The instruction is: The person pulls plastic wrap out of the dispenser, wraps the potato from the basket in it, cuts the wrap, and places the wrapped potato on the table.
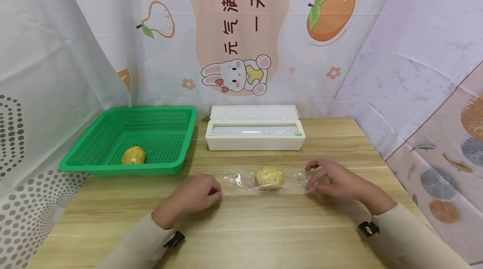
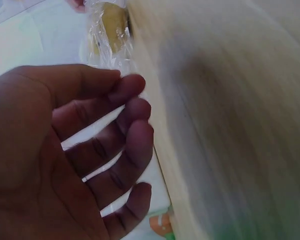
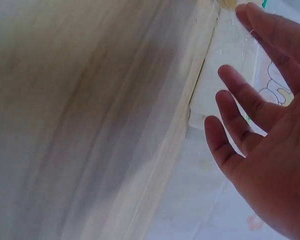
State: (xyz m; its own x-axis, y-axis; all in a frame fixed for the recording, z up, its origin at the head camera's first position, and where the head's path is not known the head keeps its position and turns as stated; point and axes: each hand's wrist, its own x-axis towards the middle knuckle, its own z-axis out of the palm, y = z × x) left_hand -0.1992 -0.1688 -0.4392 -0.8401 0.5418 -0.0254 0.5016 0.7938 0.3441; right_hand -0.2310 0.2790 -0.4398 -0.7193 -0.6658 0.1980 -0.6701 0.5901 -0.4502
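A yellow potato (image 1: 269, 177) wrapped in clear cling film (image 1: 237, 180) lies in the middle of the wooden table, and the film reaches out to both sides of it. At the film's left end, my left hand (image 1: 196, 193) pinches the plastic between thumb and index finger; the other fingers are loosely bent in the left wrist view. My right hand (image 1: 336, 181) pinches the right end with thumb and index fingertips, its remaining fingers spread apart in the right wrist view. The film is thin and see-through, so its exact edges are hard to make out.
Behind the potato stands a white cling film dispenser (image 1: 254, 143) with its lid raised and a roll inside. A green plastic basket (image 1: 185, 151) at the back left holds another potato (image 1: 133, 156). Printed curtains (image 1: 158, 63) hang around the table (image 1: 241, 235).
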